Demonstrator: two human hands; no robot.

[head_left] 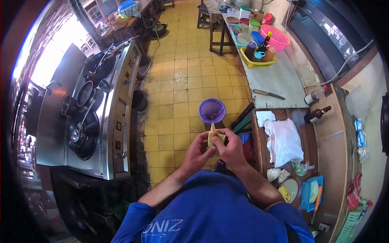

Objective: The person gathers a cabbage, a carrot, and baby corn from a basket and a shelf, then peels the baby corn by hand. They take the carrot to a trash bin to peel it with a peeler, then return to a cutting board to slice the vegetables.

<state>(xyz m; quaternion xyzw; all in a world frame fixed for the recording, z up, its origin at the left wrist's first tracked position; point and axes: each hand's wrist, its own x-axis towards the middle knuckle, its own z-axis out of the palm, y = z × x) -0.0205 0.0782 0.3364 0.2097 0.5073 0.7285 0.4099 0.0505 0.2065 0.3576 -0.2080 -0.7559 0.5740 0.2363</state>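
Held between both hands in front of my body is a pale, pointed piece of food [212, 129] with a yellow-green outer layer folded down around it; its exact kind I cannot tell. My left hand [197, 153] wraps its lower left side, thumb in front. On the other side, my right hand [231, 149] has its fingers curled round the outer layer, its thumb pressed against the front. The tip sticks up above the fingers. Just beyond it on the floor stands a purple bin [212, 111] with bits of waste inside.
On the left is a steel stove [108, 133] with woks and pans. A knife [269, 94] lies on the right-hand counter, past a white plastic bag [284, 142] and brown bottle [317, 114]. Farther back sits a yellow basket [256, 63] of bottles. Yellow tiles cover the floor.
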